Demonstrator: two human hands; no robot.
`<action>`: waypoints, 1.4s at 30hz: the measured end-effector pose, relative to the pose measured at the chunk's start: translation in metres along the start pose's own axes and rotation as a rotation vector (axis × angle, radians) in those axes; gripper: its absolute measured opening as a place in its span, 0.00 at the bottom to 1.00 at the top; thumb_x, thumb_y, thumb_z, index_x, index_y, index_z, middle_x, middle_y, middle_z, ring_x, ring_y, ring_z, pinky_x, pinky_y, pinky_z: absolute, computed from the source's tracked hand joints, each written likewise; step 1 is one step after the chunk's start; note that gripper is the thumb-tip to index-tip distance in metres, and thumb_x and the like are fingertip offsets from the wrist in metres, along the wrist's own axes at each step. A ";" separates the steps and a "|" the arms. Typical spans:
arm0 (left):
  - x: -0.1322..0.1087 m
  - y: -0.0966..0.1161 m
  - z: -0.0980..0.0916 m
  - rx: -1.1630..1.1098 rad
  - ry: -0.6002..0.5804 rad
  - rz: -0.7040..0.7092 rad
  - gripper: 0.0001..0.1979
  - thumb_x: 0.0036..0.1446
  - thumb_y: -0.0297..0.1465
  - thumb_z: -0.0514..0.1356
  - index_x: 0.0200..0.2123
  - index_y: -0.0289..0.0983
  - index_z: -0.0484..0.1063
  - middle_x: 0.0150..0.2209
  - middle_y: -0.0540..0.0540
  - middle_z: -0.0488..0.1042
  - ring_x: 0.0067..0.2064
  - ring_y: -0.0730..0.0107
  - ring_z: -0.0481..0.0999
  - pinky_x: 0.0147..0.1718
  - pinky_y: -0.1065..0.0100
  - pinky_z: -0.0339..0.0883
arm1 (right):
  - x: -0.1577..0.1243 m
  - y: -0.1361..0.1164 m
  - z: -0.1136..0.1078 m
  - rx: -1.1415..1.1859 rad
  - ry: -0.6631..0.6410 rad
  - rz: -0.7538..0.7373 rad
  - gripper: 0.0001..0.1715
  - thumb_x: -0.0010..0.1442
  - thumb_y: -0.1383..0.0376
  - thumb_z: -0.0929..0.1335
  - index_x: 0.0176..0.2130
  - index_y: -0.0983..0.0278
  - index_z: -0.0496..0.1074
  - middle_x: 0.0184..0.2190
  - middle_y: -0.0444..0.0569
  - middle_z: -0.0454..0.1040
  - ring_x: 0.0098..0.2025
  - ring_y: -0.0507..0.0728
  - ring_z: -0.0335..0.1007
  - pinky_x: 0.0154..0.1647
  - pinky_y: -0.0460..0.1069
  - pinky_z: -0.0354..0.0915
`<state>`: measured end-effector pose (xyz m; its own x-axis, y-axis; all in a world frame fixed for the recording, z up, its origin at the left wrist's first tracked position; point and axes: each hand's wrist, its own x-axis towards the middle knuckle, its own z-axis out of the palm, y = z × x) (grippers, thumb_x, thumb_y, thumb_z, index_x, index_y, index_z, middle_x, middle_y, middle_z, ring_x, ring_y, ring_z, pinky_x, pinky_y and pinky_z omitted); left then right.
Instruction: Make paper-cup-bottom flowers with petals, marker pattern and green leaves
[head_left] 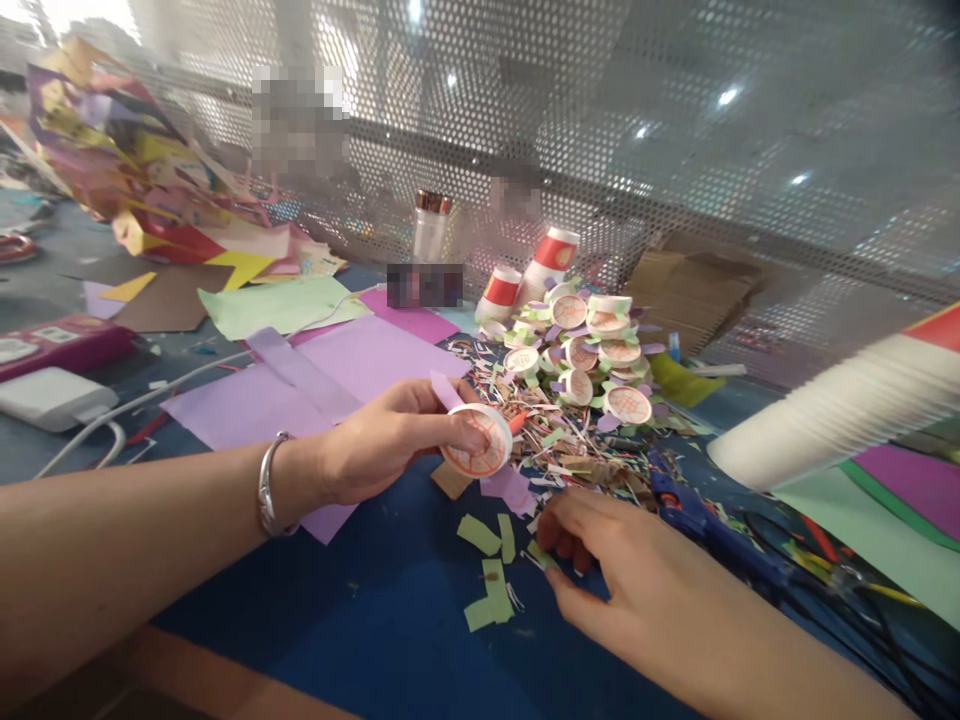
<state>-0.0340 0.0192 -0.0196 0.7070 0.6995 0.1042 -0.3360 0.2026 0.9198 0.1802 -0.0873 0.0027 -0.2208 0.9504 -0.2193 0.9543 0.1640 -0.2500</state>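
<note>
White and round, the paper disc (480,462) sits mid-frame, pinched in the left hand (386,440); hard thumb pressure might dent it. Lower centre, the right hand (607,560) holds its fingers narrowly around a green strip (538,554), grip unclear; a careless sweep could scatter loose scraps (478,535).

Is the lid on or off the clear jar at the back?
On: the copper-coloured lid sits across the top of the clear jar.

From the disc (474,462) in the left grip (379,440), the counter (345,640) has a heap of discs (581,352) at two o'clock, stacked cups (825,410) at three, paper scraps (495,592) at six, a charger (54,398) at nine; a perforated panel (600,120) stands behind.
</note>
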 end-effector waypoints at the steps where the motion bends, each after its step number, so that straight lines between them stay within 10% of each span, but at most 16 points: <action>1: 0.000 0.000 0.000 0.002 0.006 -0.010 0.04 0.54 0.28 0.68 0.30 0.33 0.77 0.27 0.48 0.81 0.29 0.74 0.79 0.31 0.74 0.70 | 0.001 0.000 0.000 0.000 -0.003 0.009 0.08 0.57 0.75 0.68 0.36 0.62 0.71 0.37 0.48 0.73 0.38 0.59 0.69 0.39 0.53 0.63; 42: 0.000 -0.004 0.003 0.121 0.012 -0.003 0.06 0.53 0.28 0.69 0.30 0.33 0.76 0.27 0.47 0.79 0.29 0.73 0.76 0.30 0.72 0.67 | -0.005 0.021 0.010 -0.036 0.206 -0.058 0.09 0.60 0.74 0.65 0.32 0.62 0.70 0.29 0.44 0.73 0.31 0.55 0.71 0.29 0.49 0.62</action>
<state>-0.0308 0.0168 -0.0221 0.6997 0.7077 0.0978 -0.2558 0.1205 0.9592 0.1992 -0.0910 -0.0108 -0.2331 0.9724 -0.0069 0.9486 0.2258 -0.2218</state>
